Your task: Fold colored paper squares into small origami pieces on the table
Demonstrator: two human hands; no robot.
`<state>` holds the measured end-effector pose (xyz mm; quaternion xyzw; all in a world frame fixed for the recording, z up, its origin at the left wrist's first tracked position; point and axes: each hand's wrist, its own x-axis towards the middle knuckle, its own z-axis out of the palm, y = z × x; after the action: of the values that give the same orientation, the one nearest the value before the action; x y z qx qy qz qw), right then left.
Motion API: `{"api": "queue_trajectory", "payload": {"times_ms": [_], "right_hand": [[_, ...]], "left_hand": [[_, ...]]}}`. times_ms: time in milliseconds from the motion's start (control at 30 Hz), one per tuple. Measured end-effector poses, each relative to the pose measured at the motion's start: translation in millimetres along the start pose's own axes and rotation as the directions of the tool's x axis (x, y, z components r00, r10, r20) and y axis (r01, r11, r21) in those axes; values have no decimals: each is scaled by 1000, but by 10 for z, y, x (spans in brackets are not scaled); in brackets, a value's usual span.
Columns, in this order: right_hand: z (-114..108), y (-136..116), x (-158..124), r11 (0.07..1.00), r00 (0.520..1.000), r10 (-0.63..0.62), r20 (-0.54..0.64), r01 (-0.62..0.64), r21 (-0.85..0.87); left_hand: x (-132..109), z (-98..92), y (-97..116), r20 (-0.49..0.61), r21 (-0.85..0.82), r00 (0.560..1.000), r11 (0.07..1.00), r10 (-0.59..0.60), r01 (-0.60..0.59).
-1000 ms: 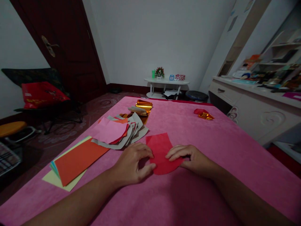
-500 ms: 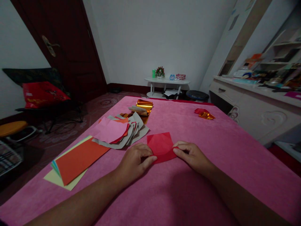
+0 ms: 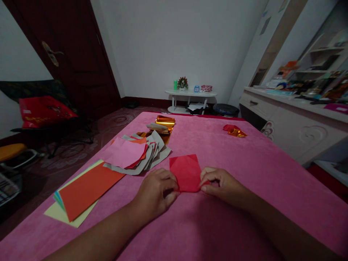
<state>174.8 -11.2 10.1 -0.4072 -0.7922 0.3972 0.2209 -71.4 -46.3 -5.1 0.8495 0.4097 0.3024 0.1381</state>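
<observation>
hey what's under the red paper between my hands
Pink cloth shows beyond the red paper's far and near edges. Whatever lies directly beneath the paper is covered, so I can't see it.

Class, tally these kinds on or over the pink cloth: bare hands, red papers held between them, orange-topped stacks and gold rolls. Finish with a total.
Hands: 2 (left hand, right hand)
Held red paper: 1 (layers can't be told)
Orange-topped stack: 1
Gold roll: 1
Total: 5
</observation>
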Motion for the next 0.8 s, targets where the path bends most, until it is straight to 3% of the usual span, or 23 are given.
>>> {"api": "queue_trajectory", "payload": {"times_ms": [100,233,433,567,800], "right_hand": [[-142,30,-48,991,985,-27,169,4,135],[-203,92,-59,980,980,-12,198,-28,197],[-125,54,-9,992,998,13,66,-21,124],[-32,73,13,994,995,90,-43,-87,66],[115,104,30,955,919,260,-296,-290,-62]], "left_hand": [[-47,-2,6,39,129,994,986,105,-109],[-70,14,-4,51,148,983,972,176,-181],[18,-22,21,42,-101,999,995,-7,11],[57,-21,36,43,-148,988,977,-147,151],[57,48,24,-30,-162,944,934,-327,319]]}}
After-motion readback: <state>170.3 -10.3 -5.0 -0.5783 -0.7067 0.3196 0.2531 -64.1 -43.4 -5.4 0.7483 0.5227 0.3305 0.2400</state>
